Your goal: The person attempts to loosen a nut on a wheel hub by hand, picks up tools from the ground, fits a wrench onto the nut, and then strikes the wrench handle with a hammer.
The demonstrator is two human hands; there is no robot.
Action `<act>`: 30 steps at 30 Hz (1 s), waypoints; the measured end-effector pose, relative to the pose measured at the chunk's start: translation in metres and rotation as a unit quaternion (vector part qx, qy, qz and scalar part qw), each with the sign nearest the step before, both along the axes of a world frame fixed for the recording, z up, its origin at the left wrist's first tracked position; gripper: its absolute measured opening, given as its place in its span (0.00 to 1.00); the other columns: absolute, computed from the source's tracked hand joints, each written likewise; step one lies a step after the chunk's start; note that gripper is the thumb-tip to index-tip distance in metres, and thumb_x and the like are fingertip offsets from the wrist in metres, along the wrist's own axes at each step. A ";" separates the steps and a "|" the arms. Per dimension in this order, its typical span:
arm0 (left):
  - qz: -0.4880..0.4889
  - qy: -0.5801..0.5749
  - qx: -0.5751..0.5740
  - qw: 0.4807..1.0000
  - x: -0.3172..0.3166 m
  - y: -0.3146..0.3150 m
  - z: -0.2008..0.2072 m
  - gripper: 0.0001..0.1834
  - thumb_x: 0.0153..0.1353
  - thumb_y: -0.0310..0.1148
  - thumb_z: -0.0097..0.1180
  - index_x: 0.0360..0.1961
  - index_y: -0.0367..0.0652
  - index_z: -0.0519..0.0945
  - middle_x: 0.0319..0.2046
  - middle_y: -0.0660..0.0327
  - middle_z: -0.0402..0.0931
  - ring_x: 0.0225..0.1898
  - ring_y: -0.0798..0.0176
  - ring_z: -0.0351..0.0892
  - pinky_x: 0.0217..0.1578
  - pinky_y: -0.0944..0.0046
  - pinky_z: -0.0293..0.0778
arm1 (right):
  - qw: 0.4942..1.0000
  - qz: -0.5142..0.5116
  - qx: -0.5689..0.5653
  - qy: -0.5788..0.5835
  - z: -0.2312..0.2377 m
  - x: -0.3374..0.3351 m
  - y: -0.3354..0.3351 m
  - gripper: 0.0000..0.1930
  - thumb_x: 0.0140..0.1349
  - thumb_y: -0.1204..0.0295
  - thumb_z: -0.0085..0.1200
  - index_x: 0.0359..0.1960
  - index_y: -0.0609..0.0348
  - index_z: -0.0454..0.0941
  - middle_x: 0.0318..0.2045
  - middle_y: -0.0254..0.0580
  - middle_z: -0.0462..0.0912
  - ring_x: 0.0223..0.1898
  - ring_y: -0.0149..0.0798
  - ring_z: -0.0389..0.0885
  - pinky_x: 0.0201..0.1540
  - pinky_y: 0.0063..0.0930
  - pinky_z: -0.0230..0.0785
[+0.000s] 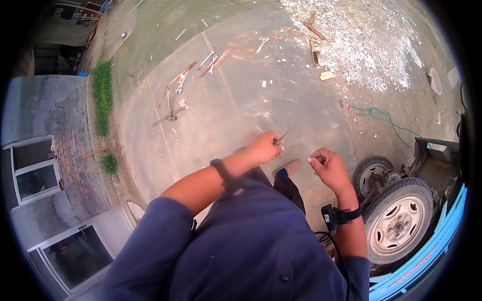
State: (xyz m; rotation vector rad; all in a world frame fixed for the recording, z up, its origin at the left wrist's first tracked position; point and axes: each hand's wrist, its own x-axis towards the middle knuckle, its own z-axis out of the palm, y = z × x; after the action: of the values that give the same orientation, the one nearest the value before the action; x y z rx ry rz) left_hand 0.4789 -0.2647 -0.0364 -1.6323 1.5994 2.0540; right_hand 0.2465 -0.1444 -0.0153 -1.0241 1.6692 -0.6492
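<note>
Head view: left hand (pixel 264 149) pinches a slim tool (pixel 286 134) above the ground (pixel 311 108), its end angled toward the right; right hand (pixel 330 168) curled nearby — contents cannot be told. Firm pinch, fingertips clear of the point — probably steadiest.

Thin item (pixel 286 134) part. hidden in L hand (pixel 267 147).

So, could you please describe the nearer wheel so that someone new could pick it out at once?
Start at the blue panel curving along the lower right edge. Just inside it, beside the right forearm, is the nearer wheel. It is the lower, larger-looking of the pair, its pale rim fully in view, while the farther wheel is partly hidden behind it.
</note>
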 end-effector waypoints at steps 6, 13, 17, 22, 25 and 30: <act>0.074 -0.100 0.011 0.992 0.154 -0.043 -0.051 0.21 0.64 0.34 0.60 0.54 0.33 0.77 0.40 0.52 0.82 0.33 0.64 0.82 0.33 0.62 0.79 | 0.998 0.042 0.036 -0.001 0.003 0.060 -0.079 0.09 0.63 0.70 0.65 0.36 0.64 0.82 0.21 0.37 0.81 0.21 0.27 0.78 0.26 0.25 0.69; 0.092 -0.128 -0.033 0.987 0.307 -0.084 -0.077 0.19 0.64 0.33 0.55 0.52 0.32 0.75 0.37 0.51 0.81 0.29 0.60 0.85 0.27 0.59 0.81 | 0.992 0.110 0.053 0.029 -0.011 0.164 -0.195 0.09 0.64 0.70 0.63 0.35 0.65 0.81 0.21 0.37 0.81 0.20 0.27 0.78 0.25 0.24 0.70; 0.124 -0.198 -0.040 0.971 0.373 -0.119 -0.087 0.18 0.65 0.34 0.55 0.51 0.32 0.75 0.36 0.51 0.81 0.29 0.60 0.85 0.27 0.60 0.81 | 0.986 0.162 0.038 0.023 -0.020 0.229 -0.267 0.09 0.64 0.69 0.63 0.36 0.65 0.81 0.21 0.38 0.81 0.20 0.28 0.78 0.26 0.25 0.70; 0.212 -0.193 -0.008 0.958 0.424 -0.162 -0.073 0.20 0.63 0.34 0.56 0.52 0.33 0.75 0.36 0.52 0.81 0.29 0.60 0.84 0.25 0.61 0.78 | 0.971 0.238 0.027 0.017 -0.021 0.294 -0.346 0.10 0.64 0.69 0.63 0.38 0.65 0.81 0.21 0.40 0.82 0.21 0.29 0.79 0.27 0.26 0.70; 0.232 -0.201 -0.017 0.951 0.438 -0.190 -0.060 0.21 0.62 0.34 0.57 0.54 0.34 0.75 0.36 0.51 0.81 0.28 0.59 0.84 0.26 0.61 0.77 | 0.966 0.258 0.031 0.020 -0.027 0.312 -0.388 0.10 0.64 0.68 0.63 0.38 0.64 0.81 0.22 0.40 0.82 0.22 0.29 0.79 0.27 0.26 0.71; 0.204 -0.239 -0.053 0.948 0.456 -0.222 -0.072 0.24 0.61 0.33 0.58 0.58 0.35 0.75 0.37 0.50 0.81 0.29 0.58 0.85 0.27 0.61 0.78 | 0.963 0.264 0.048 0.006 -0.047 0.329 -0.465 0.10 0.65 0.68 0.62 0.38 0.64 0.81 0.23 0.39 0.82 0.23 0.29 0.79 0.28 0.26 0.71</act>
State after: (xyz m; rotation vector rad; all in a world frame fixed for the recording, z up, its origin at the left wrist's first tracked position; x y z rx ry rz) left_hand 0.9345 -0.4871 -0.1086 -2.4335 1.2990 1.5348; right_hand 0.5756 -0.6094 -0.0627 -1.3328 1.3361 -0.2084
